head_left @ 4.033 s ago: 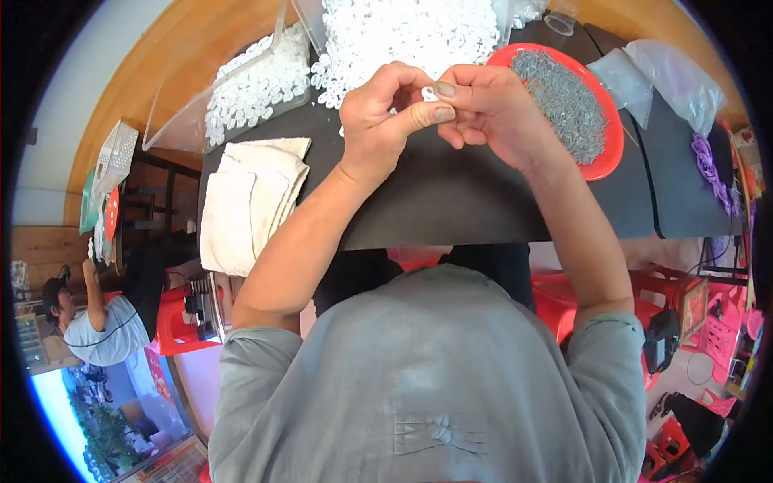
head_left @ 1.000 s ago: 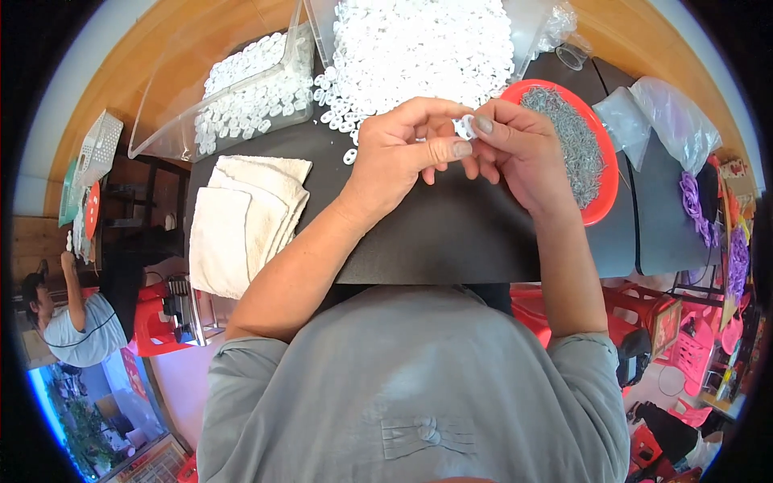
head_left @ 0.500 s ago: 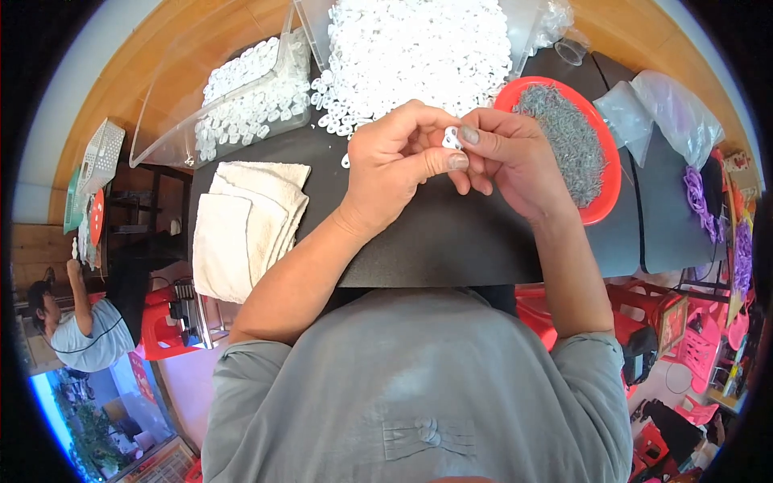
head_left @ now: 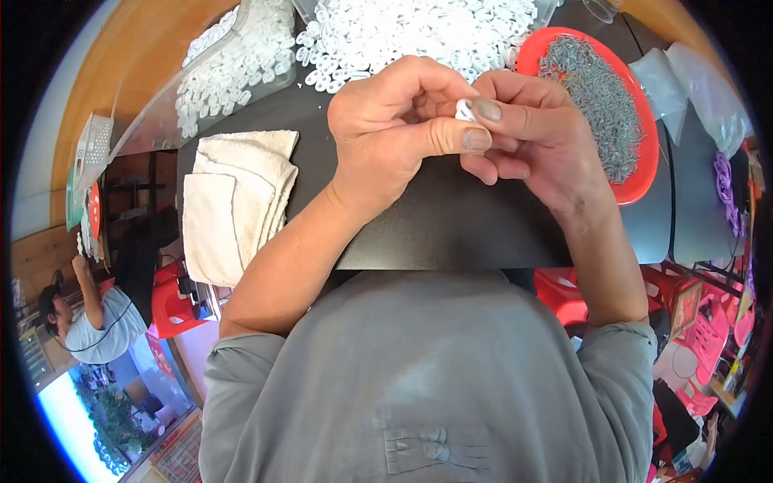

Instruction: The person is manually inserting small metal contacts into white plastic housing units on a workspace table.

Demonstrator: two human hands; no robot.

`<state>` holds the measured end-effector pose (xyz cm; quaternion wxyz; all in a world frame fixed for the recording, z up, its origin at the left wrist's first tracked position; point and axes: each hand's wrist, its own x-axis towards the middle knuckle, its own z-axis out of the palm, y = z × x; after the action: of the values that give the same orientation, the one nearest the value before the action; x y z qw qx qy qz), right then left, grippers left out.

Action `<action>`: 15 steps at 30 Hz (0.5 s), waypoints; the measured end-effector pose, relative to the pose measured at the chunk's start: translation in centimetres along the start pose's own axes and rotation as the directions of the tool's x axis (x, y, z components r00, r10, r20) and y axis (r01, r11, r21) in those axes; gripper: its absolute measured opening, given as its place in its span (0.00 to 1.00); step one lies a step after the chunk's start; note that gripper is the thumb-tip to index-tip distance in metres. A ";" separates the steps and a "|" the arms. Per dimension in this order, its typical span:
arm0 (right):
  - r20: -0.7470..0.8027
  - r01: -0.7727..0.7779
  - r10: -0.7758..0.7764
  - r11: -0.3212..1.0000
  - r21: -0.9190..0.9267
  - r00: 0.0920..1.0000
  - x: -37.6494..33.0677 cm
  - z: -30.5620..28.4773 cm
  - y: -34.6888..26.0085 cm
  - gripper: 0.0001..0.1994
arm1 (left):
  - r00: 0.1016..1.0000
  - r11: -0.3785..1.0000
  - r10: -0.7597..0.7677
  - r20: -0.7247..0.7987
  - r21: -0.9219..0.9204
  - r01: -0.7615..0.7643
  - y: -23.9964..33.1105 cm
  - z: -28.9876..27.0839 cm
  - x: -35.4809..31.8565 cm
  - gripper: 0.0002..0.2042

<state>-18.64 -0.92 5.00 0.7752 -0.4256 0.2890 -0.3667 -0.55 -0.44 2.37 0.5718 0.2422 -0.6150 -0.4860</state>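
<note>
Left hand [head_left: 380,133] and right hand [head_left: 555,133] both pinch one small white plastic piece [head_left: 464,110], left of the red oval plastic basin [head_left: 648,153]. Little gripping area; uneven thumb pressure might squirt it loose.

Small workshop, by its heaped white parts [head_left: 419,36] and red bowl [head_left: 633,193] of metal pieces [head_left: 600,113]
</note>
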 end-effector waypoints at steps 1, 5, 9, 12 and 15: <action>0.010 -0.001 0.001 1.000 0.004 1.000 0.1 -0.1 0.0 0.10 | 1.000 0.999 0.029 -0.012 0.029 -0.028 -0.2 -0.1 0.0 0.10; -0.001 -0.023 0.023 1.000 -0.002 1.000 0.0 0.2 0.1 0.10 | 1.000 1.000 0.023 -0.018 0.018 -0.022 0.1 -0.1 0.0 0.10; 0.012 0.014 -0.013 0.999 -0.037 1.000 0.1 0.0 0.1 0.09 | 0.999 0.998 -0.048 0.014 -0.044 0.049 0.5 0.1 0.0 0.11; -0.097 0.121 -0.130 0.988 -0.092 0.987 0.5 0.0 0.6 0.08 | 0.978 0.980 -0.195 -0.075 -0.041 0.192 0.9 1.0 0.0 0.10; -0.231 0.207 -0.265 0.947 -0.247 0.936 0.7 0.5 1.1 0.08 | 0.941 0.962 -0.264 -0.211 0.019 0.274 0.8 1.2 0.0 0.08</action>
<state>-17.51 -0.86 4.22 0.6286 -0.4879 0.3738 -0.4766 -1.51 0.29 3.19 0.5547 0.3868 -0.5251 -0.5167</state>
